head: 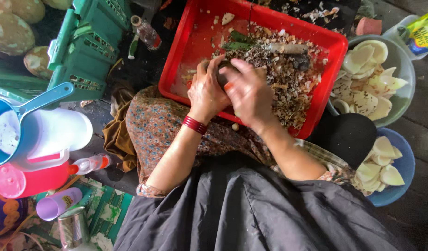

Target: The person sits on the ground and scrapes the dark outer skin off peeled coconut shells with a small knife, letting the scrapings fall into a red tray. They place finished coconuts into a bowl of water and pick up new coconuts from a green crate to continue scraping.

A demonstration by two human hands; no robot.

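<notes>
My left hand (205, 90) and my right hand (249, 92) meet over the near edge of a red plastic tray (186, 51). Both close around a dark brownish rounded object (222, 73), mostly hidden by the fingers. A small orange-handled tool (229, 86) shows between the hands; which hand grips it is hard to tell. The tray holds a heap of brown and white peelings (286, 74) and a grey stick-like piece (288, 48). A red bangle sits on my left wrist.
A grey bowl (402, 104) and a blue bowl (402, 179) of white peeled pieces stand at right. Green crates (86, 46), a blue scoop (18, 123), a white jug (60, 130), a pink container and small bottles lie at left. Brown husked fruits are top left.
</notes>
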